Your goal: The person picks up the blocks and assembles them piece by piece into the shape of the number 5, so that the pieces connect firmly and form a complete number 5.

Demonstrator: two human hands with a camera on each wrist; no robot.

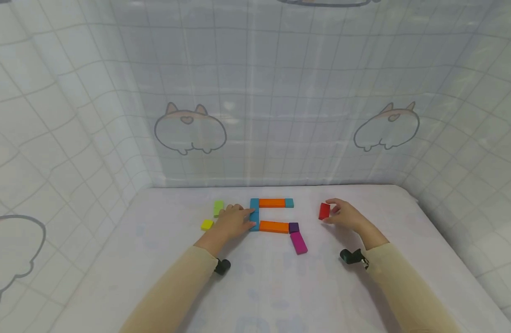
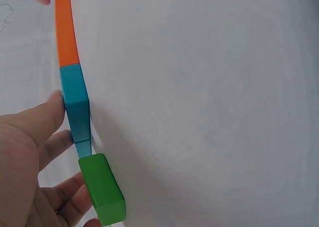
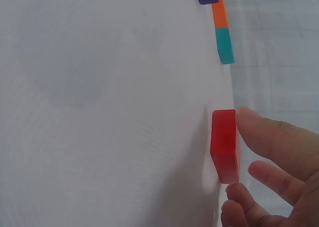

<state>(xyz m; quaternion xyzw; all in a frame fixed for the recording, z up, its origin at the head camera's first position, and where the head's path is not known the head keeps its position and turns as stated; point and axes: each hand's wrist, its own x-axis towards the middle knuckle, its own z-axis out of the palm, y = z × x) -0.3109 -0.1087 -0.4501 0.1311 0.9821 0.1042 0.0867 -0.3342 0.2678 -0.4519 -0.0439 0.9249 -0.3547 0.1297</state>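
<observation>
My left hand reaches to a blue block, its thumb and index finger spread and touching it. In the left wrist view, a green block lies by its other fingers; whether they touch it is hard to tell. My right hand holds a red block between thumb and fingertips, its thumb at one end in the right wrist view. Two orange blocks extend right from the blue blocks. A small teal block ends the far row, a purple block the near one.
A magenta block slants toward me from the purple one. Left of my left hand lie a lime block and a yellow block. A white cloth covers the table; a gridded curtain hangs behind and at both sides.
</observation>
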